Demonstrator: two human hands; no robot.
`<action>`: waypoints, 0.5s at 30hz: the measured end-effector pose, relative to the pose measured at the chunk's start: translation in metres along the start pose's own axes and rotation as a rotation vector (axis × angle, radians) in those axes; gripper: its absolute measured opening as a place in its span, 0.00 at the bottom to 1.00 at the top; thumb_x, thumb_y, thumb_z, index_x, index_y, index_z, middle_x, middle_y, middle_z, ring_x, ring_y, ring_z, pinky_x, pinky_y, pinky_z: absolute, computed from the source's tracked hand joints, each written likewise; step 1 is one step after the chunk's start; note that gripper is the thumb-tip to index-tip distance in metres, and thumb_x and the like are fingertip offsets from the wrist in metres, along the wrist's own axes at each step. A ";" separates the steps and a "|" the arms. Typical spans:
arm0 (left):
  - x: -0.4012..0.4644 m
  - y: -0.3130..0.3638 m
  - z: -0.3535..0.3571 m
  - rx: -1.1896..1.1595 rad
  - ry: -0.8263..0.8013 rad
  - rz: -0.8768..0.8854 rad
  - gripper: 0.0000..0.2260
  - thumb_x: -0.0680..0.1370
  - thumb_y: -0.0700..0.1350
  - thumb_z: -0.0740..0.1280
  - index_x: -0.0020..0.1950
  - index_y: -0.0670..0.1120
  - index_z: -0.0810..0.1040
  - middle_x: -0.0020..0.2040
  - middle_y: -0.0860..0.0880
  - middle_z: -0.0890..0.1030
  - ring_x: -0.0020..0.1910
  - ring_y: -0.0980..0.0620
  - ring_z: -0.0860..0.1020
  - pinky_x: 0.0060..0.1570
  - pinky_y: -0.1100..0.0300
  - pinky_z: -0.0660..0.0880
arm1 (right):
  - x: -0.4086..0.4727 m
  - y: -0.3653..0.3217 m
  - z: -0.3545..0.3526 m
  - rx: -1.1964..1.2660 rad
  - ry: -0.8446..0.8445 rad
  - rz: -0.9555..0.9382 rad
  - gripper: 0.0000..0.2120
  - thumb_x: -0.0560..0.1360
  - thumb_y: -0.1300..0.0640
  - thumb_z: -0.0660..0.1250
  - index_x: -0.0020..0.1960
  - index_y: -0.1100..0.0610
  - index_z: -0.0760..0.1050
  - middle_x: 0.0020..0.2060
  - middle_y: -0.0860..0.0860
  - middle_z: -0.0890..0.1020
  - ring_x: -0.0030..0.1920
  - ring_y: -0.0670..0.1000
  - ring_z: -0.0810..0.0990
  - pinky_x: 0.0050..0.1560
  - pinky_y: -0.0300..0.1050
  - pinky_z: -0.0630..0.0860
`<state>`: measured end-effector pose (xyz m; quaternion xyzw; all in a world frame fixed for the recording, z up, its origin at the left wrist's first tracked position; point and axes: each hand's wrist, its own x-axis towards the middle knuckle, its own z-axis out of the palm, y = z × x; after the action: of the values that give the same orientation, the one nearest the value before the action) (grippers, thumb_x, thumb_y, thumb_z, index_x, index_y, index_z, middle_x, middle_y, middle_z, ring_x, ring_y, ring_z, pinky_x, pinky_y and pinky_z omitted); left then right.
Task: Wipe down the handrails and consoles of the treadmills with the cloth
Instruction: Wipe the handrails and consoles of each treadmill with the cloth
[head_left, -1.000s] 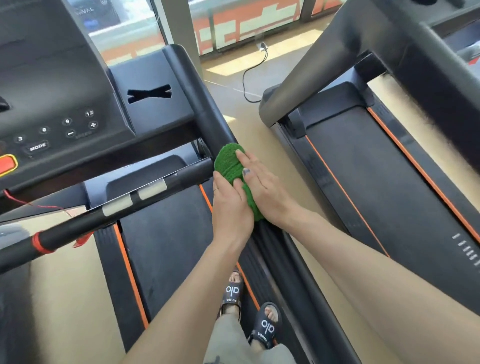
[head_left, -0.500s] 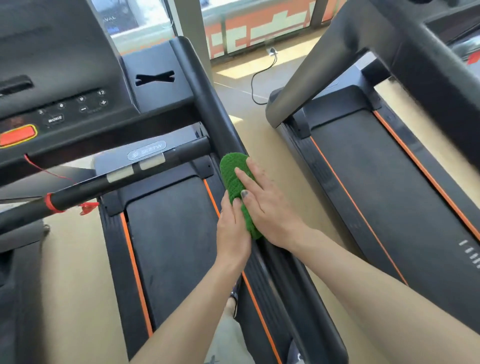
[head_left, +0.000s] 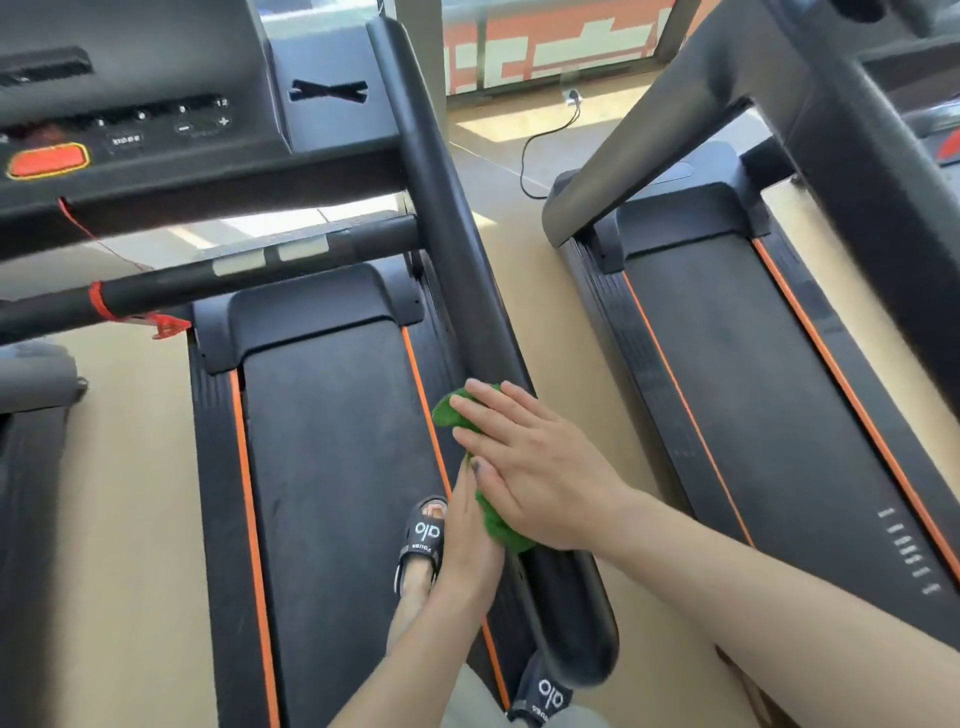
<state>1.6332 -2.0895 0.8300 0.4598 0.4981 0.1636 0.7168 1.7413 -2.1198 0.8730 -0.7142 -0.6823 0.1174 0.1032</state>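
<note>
My left hand (head_left: 470, 540) and right hand (head_left: 530, 467) clamp the green cloth (head_left: 498, 525) around the right handrail (head_left: 467, 291), right fingers flat and straight, left wrapped from the side. Beyond my fingertips the console (head_left: 156, 130) and, I judge, the neighbouring treadmill (head_left: 727, 338) still await wiping.

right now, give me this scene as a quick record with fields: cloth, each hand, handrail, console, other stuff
cloth: green cloth wrapped on the right handrail
right hand: right hand lies flat on the cloth, fingers straight
left hand: left hand holds the cloth from the inner side
console: console at upper left, red button, untouched
crossbar: crossbar with red cord
other: second treadmill to the right
</note>
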 end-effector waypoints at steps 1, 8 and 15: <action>0.016 0.017 0.002 -0.117 0.020 -0.050 0.11 0.85 0.38 0.58 0.65 0.46 0.76 0.56 0.45 0.82 0.56 0.48 0.77 0.61 0.55 0.77 | 0.019 0.006 -0.001 -0.011 0.013 0.003 0.23 0.80 0.53 0.52 0.65 0.59 0.80 0.73 0.54 0.73 0.78 0.53 0.63 0.79 0.52 0.55; 0.135 0.115 -0.010 0.106 -0.038 0.018 0.11 0.87 0.51 0.55 0.52 0.56 0.77 0.53 0.49 0.82 0.54 0.50 0.78 0.52 0.55 0.76 | 0.150 0.057 -0.016 -0.004 0.096 0.155 0.30 0.79 0.50 0.44 0.69 0.55 0.78 0.76 0.51 0.70 0.79 0.51 0.59 0.79 0.51 0.51; 0.127 0.106 -0.005 0.003 -0.004 -0.017 0.17 0.87 0.48 0.54 0.69 0.40 0.73 0.54 0.46 0.78 0.44 0.60 0.79 0.39 0.70 0.76 | 0.147 0.052 -0.007 0.091 0.184 0.284 0.27 0.81 0.51 0.45 0.75 0.54 0.71 0.79 0.51 0.62 0.81 0.52 0.54 0.79 0.47 0.47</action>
<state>1.7094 -1.9435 0.8455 0.4570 0.5007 0.1556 0.7185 1.7988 -1.9755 0.8599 -0.8058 -0.5560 0.0955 0.1799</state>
